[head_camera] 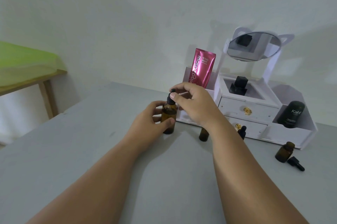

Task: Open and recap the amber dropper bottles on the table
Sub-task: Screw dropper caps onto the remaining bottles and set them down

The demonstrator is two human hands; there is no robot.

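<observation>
One view only, head-worn and wide-angle, looking forward and down across the pale grey table top (54,169) from above its near edge. Both forearms enter from 6 o'clock and reach toward centre frame, close to the lens. The camera faces the plain pale wall (127,14) at 12 o'clock. The white plastic drawer organiser with round mirror (255,114) stands at 2 o'clock against that wall, mid-distance. Straight edges bow toward the frame margins. No second view, so no shared coverage.
</observation>
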